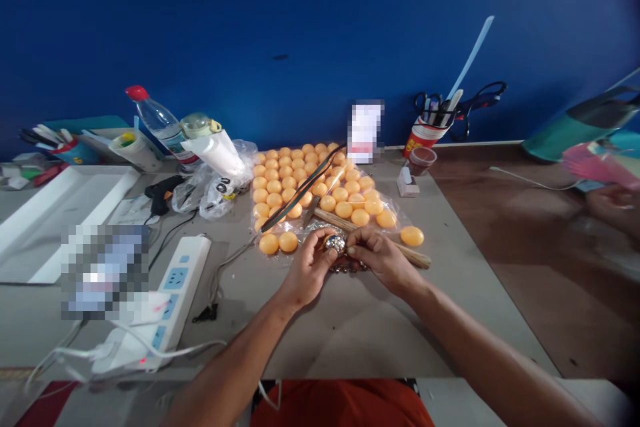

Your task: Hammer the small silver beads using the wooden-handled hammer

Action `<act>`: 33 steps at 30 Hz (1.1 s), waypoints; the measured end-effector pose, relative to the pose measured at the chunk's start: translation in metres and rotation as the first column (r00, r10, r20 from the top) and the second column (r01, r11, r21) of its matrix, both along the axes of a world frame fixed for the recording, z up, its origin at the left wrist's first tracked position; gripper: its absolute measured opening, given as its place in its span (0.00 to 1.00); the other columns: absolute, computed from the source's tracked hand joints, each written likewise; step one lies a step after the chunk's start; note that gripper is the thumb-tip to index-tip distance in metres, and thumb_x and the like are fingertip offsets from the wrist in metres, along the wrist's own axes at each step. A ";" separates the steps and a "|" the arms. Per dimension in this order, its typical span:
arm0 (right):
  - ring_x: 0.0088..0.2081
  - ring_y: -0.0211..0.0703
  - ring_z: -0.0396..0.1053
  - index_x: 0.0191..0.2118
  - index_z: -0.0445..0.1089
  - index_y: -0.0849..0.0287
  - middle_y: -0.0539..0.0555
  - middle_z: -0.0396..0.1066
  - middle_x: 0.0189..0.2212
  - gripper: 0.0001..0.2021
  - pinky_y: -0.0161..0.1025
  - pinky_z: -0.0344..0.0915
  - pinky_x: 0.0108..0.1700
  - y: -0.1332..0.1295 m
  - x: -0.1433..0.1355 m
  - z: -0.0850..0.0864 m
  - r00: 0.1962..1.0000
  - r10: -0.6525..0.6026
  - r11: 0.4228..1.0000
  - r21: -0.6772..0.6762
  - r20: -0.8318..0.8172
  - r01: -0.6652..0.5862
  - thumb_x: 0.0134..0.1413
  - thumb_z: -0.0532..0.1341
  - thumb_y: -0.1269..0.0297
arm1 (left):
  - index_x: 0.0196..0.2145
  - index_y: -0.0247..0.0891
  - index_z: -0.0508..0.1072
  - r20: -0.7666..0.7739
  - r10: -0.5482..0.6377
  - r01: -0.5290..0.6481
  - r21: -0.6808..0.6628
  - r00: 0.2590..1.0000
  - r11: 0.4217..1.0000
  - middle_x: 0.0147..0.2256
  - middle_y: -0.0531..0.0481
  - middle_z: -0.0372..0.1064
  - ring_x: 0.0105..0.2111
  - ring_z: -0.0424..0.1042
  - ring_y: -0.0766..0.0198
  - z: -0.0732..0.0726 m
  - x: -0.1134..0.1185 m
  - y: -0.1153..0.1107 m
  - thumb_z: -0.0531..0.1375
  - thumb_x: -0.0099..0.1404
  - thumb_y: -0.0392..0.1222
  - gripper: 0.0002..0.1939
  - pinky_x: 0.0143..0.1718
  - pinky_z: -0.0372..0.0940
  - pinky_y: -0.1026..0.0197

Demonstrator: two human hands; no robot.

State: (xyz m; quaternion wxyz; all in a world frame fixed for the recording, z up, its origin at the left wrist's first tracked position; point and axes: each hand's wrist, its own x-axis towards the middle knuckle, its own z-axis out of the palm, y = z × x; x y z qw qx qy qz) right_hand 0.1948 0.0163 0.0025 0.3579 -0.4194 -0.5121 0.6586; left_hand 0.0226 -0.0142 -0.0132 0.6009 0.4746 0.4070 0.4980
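Grey counter (390,340), carrying all items listed; on it, as landmark, a pack of orange balls (285,173) in clear plastic; white tray (103,210), well to the left of the pack; white power strip (193,257), left of the pack and nearer the wearer, its red light showing; dark strap (300,193), laid diagonally across the pack; hammer (340,221) with a wooden handle, head on the pack's near part, handle running out to the near right; dark glue gun (163,197), left of the pack.

Left hand (311,268), at the pack's near edge, pinching a shiny silver rounded piece (335,244) between thumb and fingers; right hand (381,257), beside it, thumb and fingers closed against the piece's right edge; any smaller part between those fingertips cannot be made out.

Loose orange ball (412,235), at the pack's near right corner; small shiny beads (350,268), below the hands, partly hidden.

Step in hand, as judged: close two-handed work on the silver piece; the next move appears to call for a steady left grip and slight, careful right fingertip pressure.
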 end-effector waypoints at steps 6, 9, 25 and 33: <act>0.22 0.35 0.61 0.27 0.66 0.58 0.46 0.66 0.19 0.13 0.34 0.58 0.26 0.000 0.000 0.000 1.000 -0.012 1.000 -0.018 0.003 0.012 0.46 0.68 0.57 | 0.49 0.39 0.68 -0.051 0.026 -0.024 0.030 0.998 0.999 0.43 0.45 0.70 0.42 0.70 0.58 0.002 0.001 -0.001 0.62 0.64 0.50 0.19 0.46 0.66 0.57; 0.22 0.35 0.61 0.27 0.66 0.58 0.46 0.66 0.18 0.13 0.34 0.58 0.25 -0.001 -0.002 0.001 1.000 -0.014 0.999 -0.030 -0.014 0.013 0.46 0.68 0.57 | 0.49 0.39 0.68 -0.058 0.028 -0.027 0.027 0.998 0.999 0.42 0.46 0.70 0.42 0.70 0.58 0.003 0.001 -0.002 0.62 0.64 0.50 0.19 0.46 0.66 0.57; 0.23 0.37 0.60 0.33 0.66 0.57 0.45 0.64 0.19 0.07 0.36 0.56 0.28 0.014 0.018 -0.008 0.971 -0.194 0.966 0.199 0.143 0.164 0.52 0.62 0.59 | 0.52 0.44 0.67 0.378 0.049 0.016 -0.168 0.924 0.986 0.43 0.49 0.72 0.41 0.76 0.59 0.013 -0.002 0.003 0.65 0.62 0.46 0.21 0.49 0.69 0.51; 0.39 0.48 0.65 0.36 0.70 0.58 0.57 0.69 0.34 0.05 0.42 0.62 0.42 0.023 0.028 -0.018 0.640 -0.422 0.713 0.671 0.642 -0.203 0.55 0.57 0.70 | 0.51 0.41 0.65 0.447 0.085 0.005 -0.196 0.890 0.981 0.41 0.49 0.73 0.41 0.77 0.61 0.020 -0.006 0.007 0.67 0.60 0.44 0.24 0.48 0.69 0.54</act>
